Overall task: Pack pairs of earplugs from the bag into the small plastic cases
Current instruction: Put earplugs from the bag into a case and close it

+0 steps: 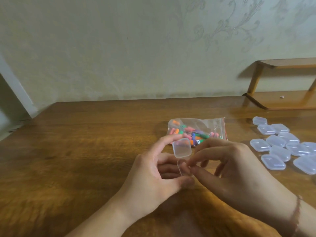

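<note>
While both hands, left (153, 170) and right (227, 165), pinch one opened case (182, 148), eleven closed cases (280, 144) and one bag (198, 130) lie on the counter (77, 151).

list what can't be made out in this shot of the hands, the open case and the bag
Head view only:
- Open case: its base is hidden by the fingers of the left hand and right hand; whether it holds earplugs cannot be told.
- Bag: the earplug count is unreadable; they overlap and blur.
- Case pile: cut off by the right edge.
- A speck on the shelf: too small.
</note>
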`<act>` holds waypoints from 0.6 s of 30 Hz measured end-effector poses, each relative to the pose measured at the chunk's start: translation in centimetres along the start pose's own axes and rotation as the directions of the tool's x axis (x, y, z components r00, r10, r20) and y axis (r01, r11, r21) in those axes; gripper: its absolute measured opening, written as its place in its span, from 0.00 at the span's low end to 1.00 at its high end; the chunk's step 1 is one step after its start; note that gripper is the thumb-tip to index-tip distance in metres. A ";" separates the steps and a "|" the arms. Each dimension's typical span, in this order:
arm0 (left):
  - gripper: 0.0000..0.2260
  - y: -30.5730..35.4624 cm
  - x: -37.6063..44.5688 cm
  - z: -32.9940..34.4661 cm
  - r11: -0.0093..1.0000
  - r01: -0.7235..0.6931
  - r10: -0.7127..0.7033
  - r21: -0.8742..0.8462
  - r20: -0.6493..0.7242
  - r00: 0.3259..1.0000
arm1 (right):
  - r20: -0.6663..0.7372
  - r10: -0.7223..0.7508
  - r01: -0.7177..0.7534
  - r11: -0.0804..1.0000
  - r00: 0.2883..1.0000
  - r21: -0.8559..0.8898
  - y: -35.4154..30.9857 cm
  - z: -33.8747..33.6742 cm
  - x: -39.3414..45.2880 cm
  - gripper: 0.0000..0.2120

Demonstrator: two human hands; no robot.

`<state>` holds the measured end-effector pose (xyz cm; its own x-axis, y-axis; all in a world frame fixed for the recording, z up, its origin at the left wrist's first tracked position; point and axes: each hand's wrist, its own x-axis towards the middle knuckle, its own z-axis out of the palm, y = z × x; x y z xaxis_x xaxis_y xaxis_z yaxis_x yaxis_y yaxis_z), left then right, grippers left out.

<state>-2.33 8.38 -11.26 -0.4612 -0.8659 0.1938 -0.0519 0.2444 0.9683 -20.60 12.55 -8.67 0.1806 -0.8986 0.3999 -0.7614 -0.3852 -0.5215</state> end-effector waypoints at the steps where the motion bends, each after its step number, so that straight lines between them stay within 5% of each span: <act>1: 0.36 0.0 0.0 0.0 1.000 -0.003 0.003 0.001 -0.002 1.000 | -0.012 -0.001 0.001 1.000 1.000 -0.013 -0.1 0.1 0.0 0.07; 5: 0.35 0.0 -0.1 0.2 1.000 -0.026 0.026 0.009 -0.018 0.999 | -0.008 0.011 -0.011 0.999 1.000 -0.046 -0.5 0.1 -0.1 0.13; 18: 0.35 -0.2 -0.5 0.7 0.973 -0.160 0.168 0.165 -0.037 0.985 | -0.106 0.188 -0.184 0.982 0.976 0.049 -1.4 0.9 -0.2 0.09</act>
<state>-2.73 9.06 -11.70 -0.4301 -0.8282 0.3592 -0.1227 0.4478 0.8856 -18.97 13.06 -8.72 -0.0330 -0.9275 0.3724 -0.7503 -0.2231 -0.6223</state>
